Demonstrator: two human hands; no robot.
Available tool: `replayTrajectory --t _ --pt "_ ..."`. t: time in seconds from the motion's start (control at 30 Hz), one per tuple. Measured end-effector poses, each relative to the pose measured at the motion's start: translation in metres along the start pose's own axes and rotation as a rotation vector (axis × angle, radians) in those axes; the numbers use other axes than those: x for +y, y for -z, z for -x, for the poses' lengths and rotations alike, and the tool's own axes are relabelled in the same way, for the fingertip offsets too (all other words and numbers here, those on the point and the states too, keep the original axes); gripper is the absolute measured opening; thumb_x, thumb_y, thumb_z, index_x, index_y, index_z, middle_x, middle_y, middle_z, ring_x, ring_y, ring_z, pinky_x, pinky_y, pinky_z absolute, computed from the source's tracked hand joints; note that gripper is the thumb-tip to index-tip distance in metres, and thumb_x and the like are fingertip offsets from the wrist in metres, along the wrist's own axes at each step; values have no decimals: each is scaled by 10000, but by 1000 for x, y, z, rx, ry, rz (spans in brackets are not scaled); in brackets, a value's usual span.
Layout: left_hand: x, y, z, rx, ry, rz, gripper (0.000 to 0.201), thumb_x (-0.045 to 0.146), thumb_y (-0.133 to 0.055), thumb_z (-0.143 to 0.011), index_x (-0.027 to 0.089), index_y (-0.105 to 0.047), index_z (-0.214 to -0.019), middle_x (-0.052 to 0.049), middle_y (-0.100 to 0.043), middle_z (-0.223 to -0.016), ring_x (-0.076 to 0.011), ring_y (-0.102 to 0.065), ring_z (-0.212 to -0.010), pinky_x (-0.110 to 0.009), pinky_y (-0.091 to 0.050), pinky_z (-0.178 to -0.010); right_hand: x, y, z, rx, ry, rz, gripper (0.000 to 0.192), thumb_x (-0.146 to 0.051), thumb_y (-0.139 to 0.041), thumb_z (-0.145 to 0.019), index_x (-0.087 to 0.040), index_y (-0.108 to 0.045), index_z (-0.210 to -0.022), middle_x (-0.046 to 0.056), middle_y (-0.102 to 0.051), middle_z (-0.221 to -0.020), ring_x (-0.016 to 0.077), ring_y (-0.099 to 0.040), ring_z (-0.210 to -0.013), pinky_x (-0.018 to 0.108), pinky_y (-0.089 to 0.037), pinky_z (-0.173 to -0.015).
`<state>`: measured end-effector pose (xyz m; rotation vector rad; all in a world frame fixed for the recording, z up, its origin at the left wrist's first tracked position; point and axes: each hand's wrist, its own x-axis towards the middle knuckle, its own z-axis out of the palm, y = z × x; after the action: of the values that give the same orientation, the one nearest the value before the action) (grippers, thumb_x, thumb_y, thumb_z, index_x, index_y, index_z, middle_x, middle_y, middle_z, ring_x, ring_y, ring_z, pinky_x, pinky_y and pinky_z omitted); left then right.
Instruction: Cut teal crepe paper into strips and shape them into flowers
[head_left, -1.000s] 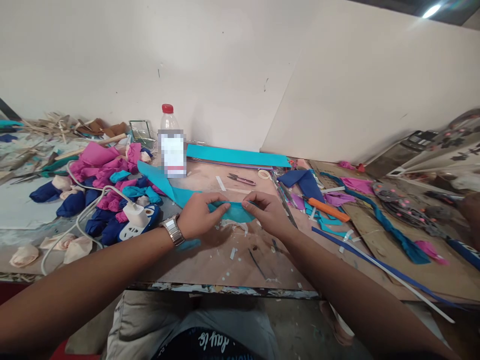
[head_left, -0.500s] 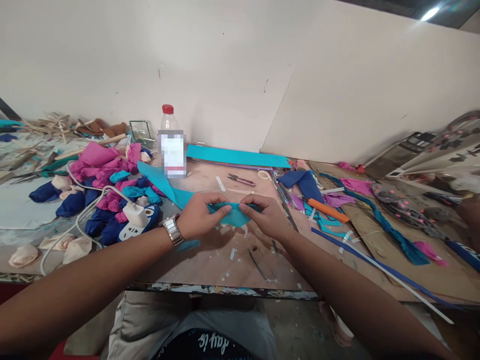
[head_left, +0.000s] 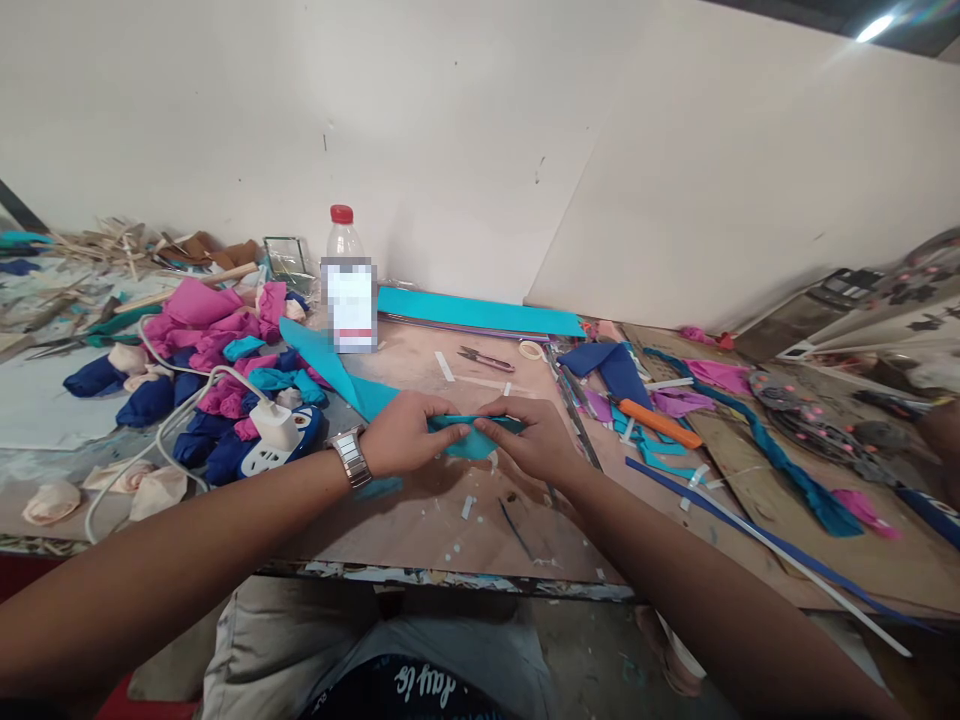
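Observation:
A long turquoise strip, paper or cloth (head_left: pixel 330 375), runs from beside the bottle down to my hands over the table. My left hand (head_left: pixel 409 432), with a metal watch (head_left: pixel 350 456) on its wrist, pinches the strip between thumb and fingers. Close beside it, my right hand (head_left: pixel 529 437) pinches the same strip near its end. Between the two thumbs the strip is folded or gathered, and a small flap hangs below them. The fingertips behind the strip are partly hidden.
Left are rolled pink, blue and cream bundles (head_left: pixel 217 335) and a white power strip (head_left: pixel 274 440). Behind stand a red-capped bottle (head_left: pixel 345 240), thread snips (head_left: pixel 486 360) and a flat turquoise strip (head_left: pixel 480 312). An orange-handled cutter (head_left: pixel 660 422) and scraps lie right.
My hands have drawn closer together, the thumbs now almost meeting. The right hand has shifted slightly left, and less of the turquoise strip shows between them.

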<state>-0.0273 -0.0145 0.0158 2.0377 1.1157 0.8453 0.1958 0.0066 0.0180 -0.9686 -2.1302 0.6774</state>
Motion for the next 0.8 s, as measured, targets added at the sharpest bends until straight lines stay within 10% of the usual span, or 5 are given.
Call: replayTrajectory --t 0.43,0.8 --pt "1 1 0 4 39 147 188 230 -574 -864 177 -755 -876 5 -734 -813 -146 -627 -743 -247 -444 -667 1 2 1 15 176 -5 123 -316 -715 -901 -238 -791 -956 64 -781 -907 197 -730 -819 327 -577 -754" --pt "0 0 -2 22 91 201 300 407 -603 -902 143 -723 -824 -21 -686 -783 -142 -574 -740 -253 -416 -675 -1 2 0 40 301 18 110 -254 -713 -906 -217 -792 -975 65 -779 -909 168 -734 -816 281 -602 -755"
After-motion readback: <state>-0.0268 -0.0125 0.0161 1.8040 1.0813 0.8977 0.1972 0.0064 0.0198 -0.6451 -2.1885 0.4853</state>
